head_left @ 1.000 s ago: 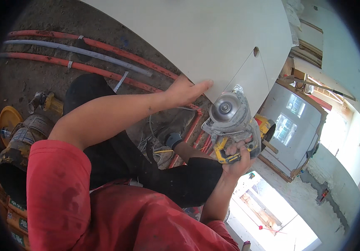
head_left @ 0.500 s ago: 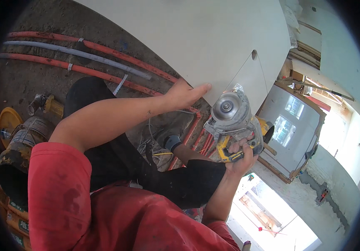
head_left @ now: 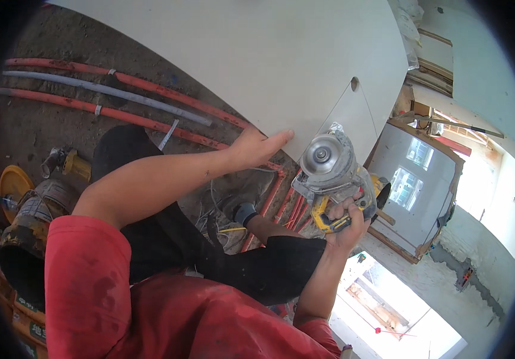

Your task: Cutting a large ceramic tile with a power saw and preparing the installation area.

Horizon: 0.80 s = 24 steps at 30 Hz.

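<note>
A large white tile (head_left: 269,66) slants across the top, with a round hole (head_left: 355,84) near its right side. Two thin lines run from the hole toward the tile's near end. My left hand (head_left: 260,145) grips the tile's near edge, thumb stretched over the face; its other fingers are mostly hidden behind. My right hand (head_left: 347,222) is wrapped round the black-and-yellow handle of a dusty power saw (head_left: 344,158). The saw's round metal hub faces up, and its head overlaps the tile's near corner. I cannot tell whether the blade touches the tile.
Orange pipes (head_left: 149,120) and a grey pipe (head_left: 111,91) cross the dirt floor at left. A dirty bucket (head_left: 27,245) stands by my left elbow, near a yellow lid (head_left: 15,183). A glossy framed panel (head_left: 413,179) lies to the right. My bent legs are below the saw.
The tile, with its hole, appears slightly further left and lower in view. The saw stays at the tile's near corner, nearly unmoved. Both hands keep their holds.
</note>
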{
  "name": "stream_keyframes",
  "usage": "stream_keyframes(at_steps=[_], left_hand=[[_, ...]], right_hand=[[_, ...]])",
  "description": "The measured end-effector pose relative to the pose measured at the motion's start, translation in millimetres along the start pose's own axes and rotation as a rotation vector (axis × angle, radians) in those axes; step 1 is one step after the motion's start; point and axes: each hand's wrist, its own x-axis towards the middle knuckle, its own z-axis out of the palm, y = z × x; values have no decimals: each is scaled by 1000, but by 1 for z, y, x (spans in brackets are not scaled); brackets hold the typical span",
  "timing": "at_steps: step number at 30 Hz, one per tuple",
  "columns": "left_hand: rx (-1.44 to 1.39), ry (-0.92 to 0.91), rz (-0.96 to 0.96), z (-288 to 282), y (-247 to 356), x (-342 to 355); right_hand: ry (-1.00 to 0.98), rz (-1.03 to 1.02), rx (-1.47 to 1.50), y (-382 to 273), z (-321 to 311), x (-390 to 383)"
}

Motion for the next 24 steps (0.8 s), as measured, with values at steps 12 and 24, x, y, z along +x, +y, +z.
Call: stream_keyframes(at_steps=[12,24], left_hand=[[33,23,-32,-3,-5,-19],[38,37,-49,-3,-17,-36]], right_hand=[[-38,-4,9,0,1,0],[-3,-16,16,-1,5,0]])
